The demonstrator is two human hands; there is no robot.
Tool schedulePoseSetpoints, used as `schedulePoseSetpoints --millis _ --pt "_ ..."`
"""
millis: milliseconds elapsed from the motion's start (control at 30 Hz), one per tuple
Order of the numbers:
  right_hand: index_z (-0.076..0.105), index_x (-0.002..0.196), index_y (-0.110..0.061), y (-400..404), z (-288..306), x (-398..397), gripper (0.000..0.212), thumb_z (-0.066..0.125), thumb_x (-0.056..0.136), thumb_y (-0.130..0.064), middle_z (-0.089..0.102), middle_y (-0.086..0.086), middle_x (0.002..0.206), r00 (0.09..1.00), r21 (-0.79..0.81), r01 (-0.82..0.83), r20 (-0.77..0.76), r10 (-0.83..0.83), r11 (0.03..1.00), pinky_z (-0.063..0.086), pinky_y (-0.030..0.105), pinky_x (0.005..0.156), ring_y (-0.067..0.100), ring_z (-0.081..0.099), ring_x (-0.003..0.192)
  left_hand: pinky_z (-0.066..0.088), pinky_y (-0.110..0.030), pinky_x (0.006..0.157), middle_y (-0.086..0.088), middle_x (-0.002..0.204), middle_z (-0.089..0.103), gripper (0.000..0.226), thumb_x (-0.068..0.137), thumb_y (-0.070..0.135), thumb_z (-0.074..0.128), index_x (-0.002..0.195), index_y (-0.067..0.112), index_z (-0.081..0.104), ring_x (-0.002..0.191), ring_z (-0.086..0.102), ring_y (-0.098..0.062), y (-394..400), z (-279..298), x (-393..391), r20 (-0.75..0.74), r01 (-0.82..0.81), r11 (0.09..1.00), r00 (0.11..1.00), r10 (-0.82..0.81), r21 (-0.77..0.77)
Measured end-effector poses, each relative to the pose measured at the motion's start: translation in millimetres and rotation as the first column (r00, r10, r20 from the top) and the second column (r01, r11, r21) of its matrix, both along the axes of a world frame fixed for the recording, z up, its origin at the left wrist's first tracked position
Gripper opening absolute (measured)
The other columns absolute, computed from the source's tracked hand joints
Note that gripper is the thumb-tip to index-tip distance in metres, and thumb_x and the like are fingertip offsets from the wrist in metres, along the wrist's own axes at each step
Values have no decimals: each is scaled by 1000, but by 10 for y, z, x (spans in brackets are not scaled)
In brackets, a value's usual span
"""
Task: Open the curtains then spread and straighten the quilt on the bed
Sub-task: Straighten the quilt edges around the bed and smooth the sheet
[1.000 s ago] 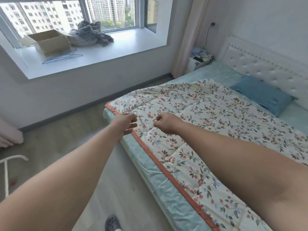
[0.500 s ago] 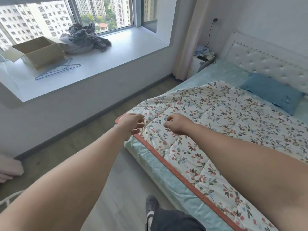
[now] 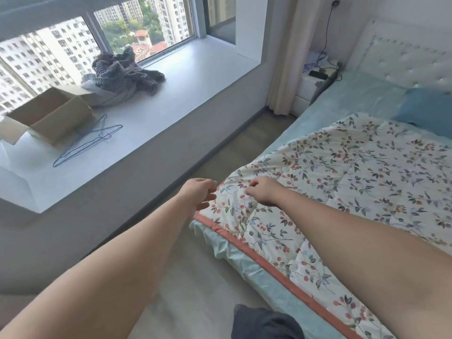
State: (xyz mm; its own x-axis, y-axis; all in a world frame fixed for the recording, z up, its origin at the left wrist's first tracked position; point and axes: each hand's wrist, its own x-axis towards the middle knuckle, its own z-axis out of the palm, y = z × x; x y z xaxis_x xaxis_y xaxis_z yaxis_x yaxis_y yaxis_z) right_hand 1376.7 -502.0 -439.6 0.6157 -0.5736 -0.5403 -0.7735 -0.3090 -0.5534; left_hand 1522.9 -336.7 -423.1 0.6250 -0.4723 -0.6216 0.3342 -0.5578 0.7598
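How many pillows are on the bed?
1: a blue pillow lies at the head of the bed, beyond the floral quilt. The frame cuts it off, so others may be hidden.

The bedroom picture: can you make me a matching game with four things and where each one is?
Things:
1. cardboard box
2. blue pillow
3. floral quilt
4. curtain

Places:
A. by the headboard
B. spread over the bed
C. on the window ledge
D. hanging in the corner beside the window

Pairs: 1-C, 2-A, 3-B, 4-D
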Motion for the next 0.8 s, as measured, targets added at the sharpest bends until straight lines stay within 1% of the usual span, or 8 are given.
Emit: schedulePoseSetpoints --millis 167,267,333,433,567,700,733,800 --pt "69 110 -2 -364 44 683 34 62 93 -30 63 8 84 993 -34 121 -5 -122 992 41 33 66 23 52 69 51 -25 56 -3 94 69 9 100 18 66 101 14 73 78 66 -19 -463 28 806 -44 92 995 995 -93 -33" --pt "69 104 -3 -487 10 1059 34 62 93 -34 69 15 87 981 -63 189 -22 -191 980 42 33 66 22 53 70 50 -27 59 -3 92 67 7 99 17 66 96 15 71 77 64 -20 -705 -55 1257 -64 152 986 986 -156 -70" --pt "72 110 -11 -504 13 1324 31 64 95 -37 72 5 94 972 -74 227 -41 -231 971 44 33 65 21 58 72 51 -27 59 -2 93 69 6 99 19 66 97 17 72 79 66 -19 -831 -108 1586 -76 211 973 973 -218 -95" --pt "71 104 -22 -467 24 1761 22 65 94 -40 74 2 103 951 -91 300 -57 -305 950 47 32 65 21 63 77 51 -28 62 -1 97 70 5 99 22 67 100 18 71 83 68 -20 -984 -177 2143 -103 317 943 940 -327 -99" --pt "71 103 -20 -381 100 2304 23 64 94 -40 73 3 95 911 -113 398 -65 -406 911 44 32 63 20 60 71 49 -31 74 2 94 70 6 97 24 67 99 20 71 80 68 -19 -1190 -188 2856 -98 416 904 900 -425 -96" --pt "66 104 -8 -484 230 2671 33 60 93 -39 58 7 83 869 -161 471 -81 -488 867 40 37 64 25 51 67 51 -34 82 2 100 72 18 96 27 68 111 20 72 84 72 -18 -1630 -137 3361 -91 495 863 859 -503 -99" --pt "66 111 -5 -587 248 2731 38 60 94 -39 64 13 87 853 -159 502 -72 -517 850 47 41 67 31 59 72 52 -34 82 2 101 72 18 96 27 68 112 20 72 85 72 -19 -1806 -119 3451 -88 526 844 841 -535 -103" --pt "66 124 -5 -749 263 2784 46 59 93 -39 73 19 115 826 -156 547 -57 -561 822 56 50 89 37 70 96 51 -34 81 1 105 73 17 96 28 68 111 20 72 88 73 -19 -2059 -121 3543 -93 557 822 818 -568 -118"
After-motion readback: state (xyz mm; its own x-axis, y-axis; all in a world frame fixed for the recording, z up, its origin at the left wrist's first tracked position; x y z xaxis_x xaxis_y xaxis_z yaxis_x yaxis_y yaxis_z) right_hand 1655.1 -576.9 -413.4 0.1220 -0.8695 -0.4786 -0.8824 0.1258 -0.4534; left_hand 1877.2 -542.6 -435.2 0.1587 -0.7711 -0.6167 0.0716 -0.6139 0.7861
